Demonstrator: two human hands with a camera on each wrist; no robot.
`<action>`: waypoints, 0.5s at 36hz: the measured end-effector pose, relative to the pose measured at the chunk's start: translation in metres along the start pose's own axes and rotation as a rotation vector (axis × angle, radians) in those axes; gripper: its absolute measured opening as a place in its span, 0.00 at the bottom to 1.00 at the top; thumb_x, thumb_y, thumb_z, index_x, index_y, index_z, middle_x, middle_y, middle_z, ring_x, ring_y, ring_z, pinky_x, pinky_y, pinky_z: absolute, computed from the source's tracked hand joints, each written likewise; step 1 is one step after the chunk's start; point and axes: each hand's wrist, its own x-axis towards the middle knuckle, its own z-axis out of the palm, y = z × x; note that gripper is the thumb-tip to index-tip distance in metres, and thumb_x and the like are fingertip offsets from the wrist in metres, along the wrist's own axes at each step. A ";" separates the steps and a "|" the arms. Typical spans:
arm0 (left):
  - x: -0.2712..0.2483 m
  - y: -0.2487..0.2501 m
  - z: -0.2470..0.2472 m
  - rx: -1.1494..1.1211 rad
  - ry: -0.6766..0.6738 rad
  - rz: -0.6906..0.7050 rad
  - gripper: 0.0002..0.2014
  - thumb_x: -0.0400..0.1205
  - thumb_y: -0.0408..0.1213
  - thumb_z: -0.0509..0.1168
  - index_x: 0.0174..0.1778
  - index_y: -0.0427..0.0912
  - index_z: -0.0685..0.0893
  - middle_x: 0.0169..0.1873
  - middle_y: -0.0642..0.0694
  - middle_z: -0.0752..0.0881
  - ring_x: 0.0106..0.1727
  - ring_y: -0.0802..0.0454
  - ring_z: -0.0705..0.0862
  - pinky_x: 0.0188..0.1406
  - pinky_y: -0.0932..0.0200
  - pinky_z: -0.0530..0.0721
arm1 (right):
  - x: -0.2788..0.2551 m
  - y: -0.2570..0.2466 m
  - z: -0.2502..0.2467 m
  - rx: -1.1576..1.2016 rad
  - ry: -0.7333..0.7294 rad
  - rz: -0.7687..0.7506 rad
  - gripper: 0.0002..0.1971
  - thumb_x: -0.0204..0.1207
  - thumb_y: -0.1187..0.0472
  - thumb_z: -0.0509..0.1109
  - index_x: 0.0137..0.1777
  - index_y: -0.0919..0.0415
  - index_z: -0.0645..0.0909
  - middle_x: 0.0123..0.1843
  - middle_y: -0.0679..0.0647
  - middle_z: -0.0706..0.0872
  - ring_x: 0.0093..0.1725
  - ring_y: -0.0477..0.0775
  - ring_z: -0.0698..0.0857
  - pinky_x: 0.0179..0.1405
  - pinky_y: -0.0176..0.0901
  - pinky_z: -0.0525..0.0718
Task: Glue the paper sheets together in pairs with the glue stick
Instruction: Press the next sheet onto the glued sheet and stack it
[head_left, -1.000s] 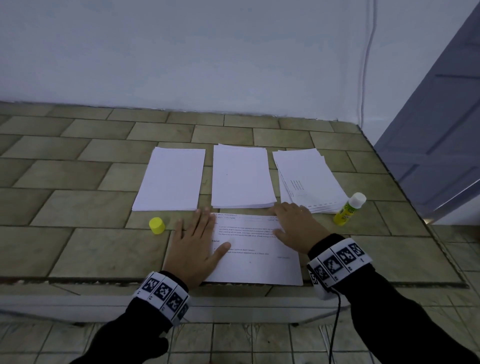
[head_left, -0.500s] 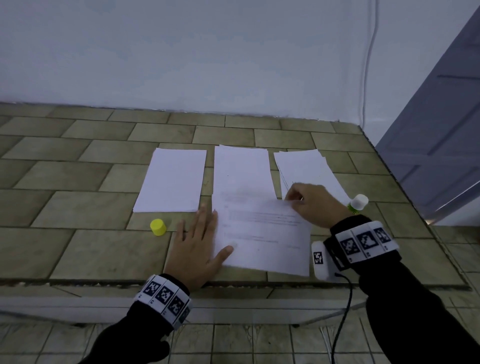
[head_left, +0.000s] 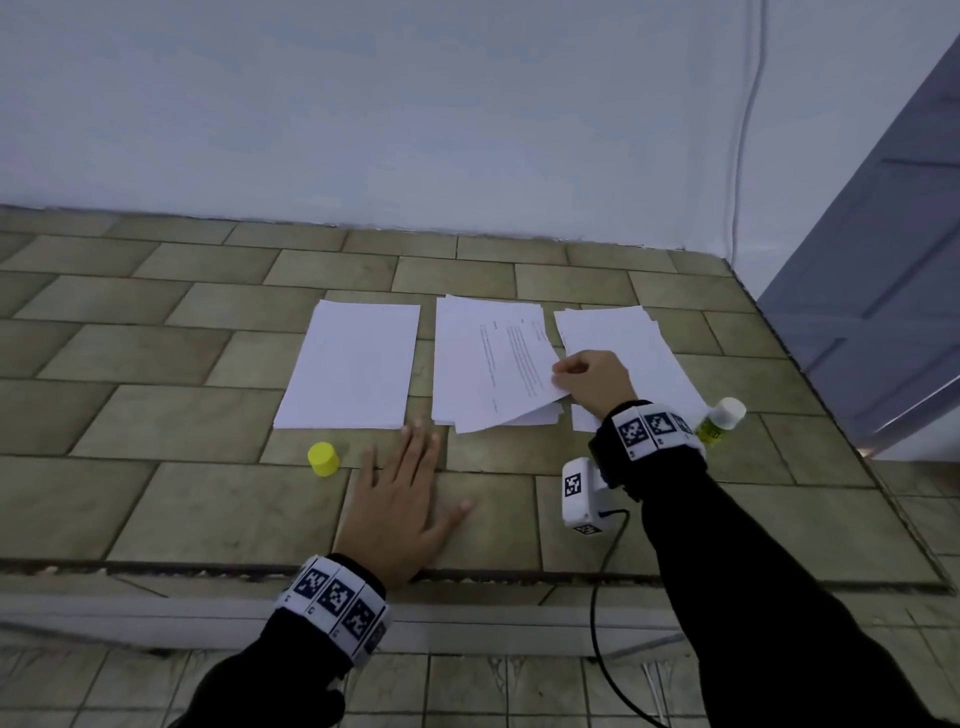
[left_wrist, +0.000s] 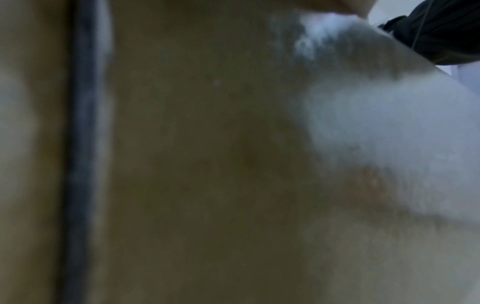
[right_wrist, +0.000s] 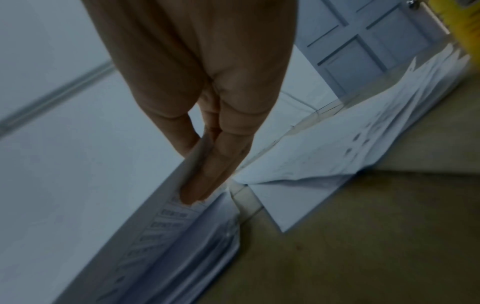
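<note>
We see the right hand (head_left: 589, 382) pinching a printed sheet (head_left: 511, 374) over the middle stack (head_left: 467, 338) — the left hand (head_left: 397, 506) lies flat, fingers spread, holding nothing.

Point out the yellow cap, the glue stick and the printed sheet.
yellow cap (head_left: 323, 458), head view, its side.
glue stick (head_left: 721, 420), head view, its white top end.
printed sheet (head_left: 511, 366), head view, its printed face.

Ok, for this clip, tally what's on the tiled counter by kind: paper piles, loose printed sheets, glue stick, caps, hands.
Paper piles: 3 — left pile, middle pile, right pile
Printed sheet, pinched by the right hand: 1
Glue stick, uncapped: 1
Yellow cap: 1
Hands: 2, with the left hand flat on the counter
Total: 8
</note>
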 end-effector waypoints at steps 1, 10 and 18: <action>0.000 0.000 0.000 0.002 -0.002 -0.001 0.48 0.80 0.73 0.29 0.86 0.40 0.56 0.86 0.44 0.50 0.86 0.49 0.48 0.82 0.34 0.52 | 0.000 0.000 0.002 -0.020 -0.005 0.002 0.06 0.74 0.66 0.73 0.50 0.62 0.87 0.49 0.58 0.88 0.53 0.57 0.86 0.61 0.51 0.85; 0.001 0.000 0.000 0.012 0.000 -0.006 0.50 0.78 0.74 0.26 0.86 0.41 0.54 0.86 0.47 0.47 0.86 0.52 0.43 0.83 0.37 0.46 | 0.005 -0.004 0.011 -0.165 0.026 -0.046 0.10 0.73 0.66 0.73 0.53 0.66 0.86 0.45 0.54 0.83 0.48 0.51 0.80 0.48 0.36 0.75; 0.001 -0.001 0.000 -0.005 0.012 -0.010 0.49 0.79 0.74 0.27 0.86 0.42 0.57 0.85 0.48 0.48 0.86 0.53 0.45 0.83 0.37 0.48 | 0.003 -0.007 0.019 -0.445 -0.064 -0.093 0.15 0.74 0.62 0.74 0.57 0.66 0.79 0.58 0.60 0.83 0.58 0.59 0.82 0.51 0.41 0.78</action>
